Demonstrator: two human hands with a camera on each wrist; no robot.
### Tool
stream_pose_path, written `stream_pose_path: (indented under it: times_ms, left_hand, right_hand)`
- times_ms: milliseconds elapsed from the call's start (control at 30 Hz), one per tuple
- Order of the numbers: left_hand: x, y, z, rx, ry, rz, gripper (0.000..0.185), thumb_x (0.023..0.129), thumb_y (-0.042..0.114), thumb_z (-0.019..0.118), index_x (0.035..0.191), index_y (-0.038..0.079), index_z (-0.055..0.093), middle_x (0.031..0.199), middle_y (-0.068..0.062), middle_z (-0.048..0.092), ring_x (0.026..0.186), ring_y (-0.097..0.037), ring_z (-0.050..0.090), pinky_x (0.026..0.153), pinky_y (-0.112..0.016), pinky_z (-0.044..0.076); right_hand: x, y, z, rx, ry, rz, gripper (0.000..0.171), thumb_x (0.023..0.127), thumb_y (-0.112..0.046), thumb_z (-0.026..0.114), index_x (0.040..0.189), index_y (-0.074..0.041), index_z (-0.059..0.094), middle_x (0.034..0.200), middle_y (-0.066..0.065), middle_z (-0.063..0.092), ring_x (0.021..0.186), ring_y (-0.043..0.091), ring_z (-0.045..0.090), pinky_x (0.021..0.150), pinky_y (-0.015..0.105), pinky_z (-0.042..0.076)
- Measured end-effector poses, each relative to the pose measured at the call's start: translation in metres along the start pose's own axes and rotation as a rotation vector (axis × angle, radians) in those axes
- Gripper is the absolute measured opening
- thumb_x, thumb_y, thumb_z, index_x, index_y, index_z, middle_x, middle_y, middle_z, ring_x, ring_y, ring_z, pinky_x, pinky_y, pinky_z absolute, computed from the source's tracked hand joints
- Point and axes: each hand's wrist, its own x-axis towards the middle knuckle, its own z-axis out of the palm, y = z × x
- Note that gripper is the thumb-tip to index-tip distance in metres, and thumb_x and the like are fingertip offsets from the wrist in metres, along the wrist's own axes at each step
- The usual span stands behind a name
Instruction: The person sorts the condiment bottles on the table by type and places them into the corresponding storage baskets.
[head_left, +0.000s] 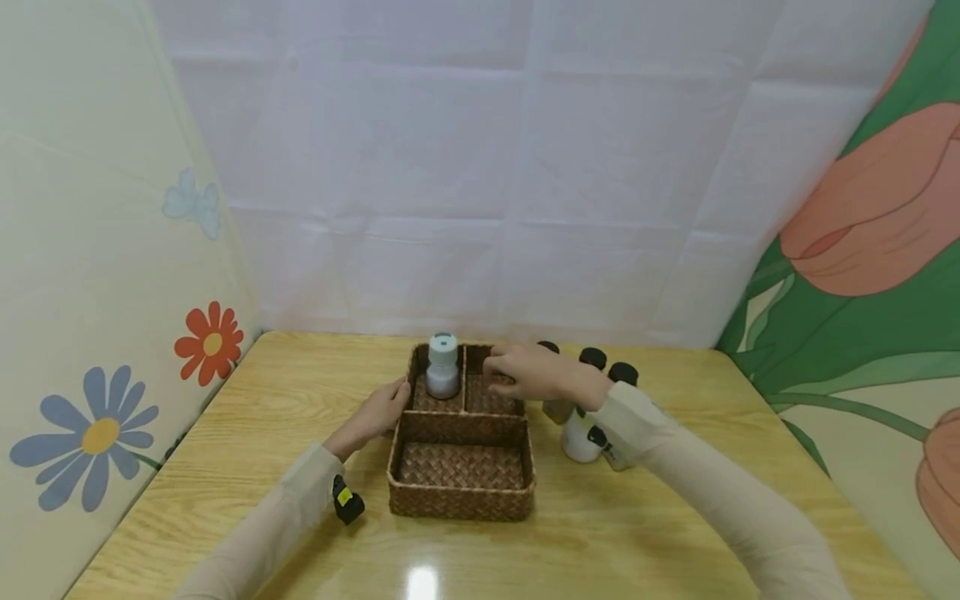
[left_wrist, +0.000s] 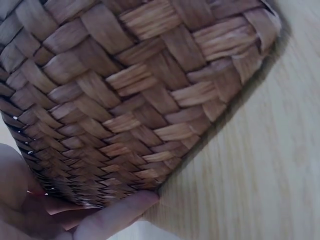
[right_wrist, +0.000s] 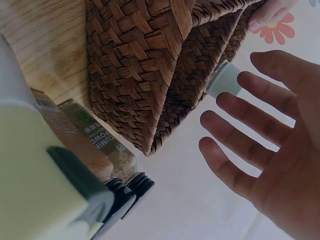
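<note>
A brown woven basket (head_left: 461,505) with three compartments stands on the table. My left hand (head_left: 380,410) grips its left side near the divider; in the left wrist view the fingers (left_wrist: 117,216) lie against the woven outer wall. Inside the back left compartment stands a small bottle (head_left: 442,377) with a pale cap, upright. My right hand (head_left: 528,371) hovers over the back right compartment, holding nothing. Its fingers (right_wrist: 235,145) are spread and slightly bent in the right wrist view, close to the bottle's cap (right_wrist: 224,81).
Right of the basket stand several black-capped bottles (head_left: 622,373), partly hidden by my right forearm. One is white (head_left: 581,440); another is a clear jar (right_wrist: 97,131) whose label reads cumin powder. A white cloth (head_left: 480,208) hangs behind the wooden table (head_left: 315,375).
</note>
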Motion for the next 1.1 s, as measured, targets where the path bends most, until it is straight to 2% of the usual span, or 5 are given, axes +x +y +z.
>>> stream_pose_path:
  times_ms: [100,200,300,400,1100]
  left_hand:
    - [0.000,0.000,0.001,-0.009,0.008,-0.008,0.052,0.111,0.025,0.029,0.155,-0.002,0.025,0.105,-0.030,0.058,0.054,-0.014,0.042,0.061,-0.041,0.055]
    - [0.000,-0.001,0.002,0.036,0.020,0.029,0.051,0.111,0.024,0.028,0.154,-0.004,0.026,0.088,-0.034,0.057,0.052,-0.025,0.044,0.077,-0.047,0.055]
    - [0.002,0.000,0.004,0.077,0.041,0.076,0.051,0.111,0.022,0.028,0.151,-0.009,0.027,0.118,-0.038,0.057,0.097,-0.041,0.063,0.103,-0.054,0.042]
    - [0.003,0.002,0.005,0.080,0.052,0.084,0.052,0.110,0.020,0.026,0.149,-0.015,0.025,0.152,-0.033,0.028,0.141,-0.046,0.027,0.114,-0.057,0.026]
    - [0.005,-0.003,0.019,-0.010,0.125,0.085,0.052,0.110,0.017,0.021,0.150,-0.016,0.020,0.153,-0.035,0.023,0.142,-0.048,0.021,0.115,-0.059,0.021]
  right_hand:
    - [-0.002,0.001,0.002,-0.009,-0.010,0.008,0.014,0.101,-0.022,0.061,0.108,-0.012,0.068,0.101,0.001,0.060,0.081,0.012,0.057,0.067,0.029,0.050]
    - [-0.004,0.004,0.004,-0.019,-0.017,0.012,0.016,0.100,-0.022,0.062,0.108,-0.010,0.068,0.101,0.002,0.060,0.084,0.013,0.059,0.069,0.030,0.051]
    - [-0.008,0.006,0.005,-0.017,-0.022,0.023,0.015,0.100,-0.022,0.062,0.108,-0.011,0.067,0.101,0.003,0.060,0.083,0.014,0.060,0.069,0.030,0.052]
    - [-0.011,0.007,0.005,-0.003,-0.029,0.040,0.013,0.100,-0.022,0.062,0.107,-0.013,0.067,0.102,0.002,0.060,0.081,0.012,0.059,0.067,0.029,0.051]
    - [-0.041,0.018,0.012,0.010,0.001,0.057,0.010,0.099,-0.024,0.063,0.103,-0.015,0.066,0.099,0.001,0.060,0.080,0.010,0.058,0.066,0.029,0.051]
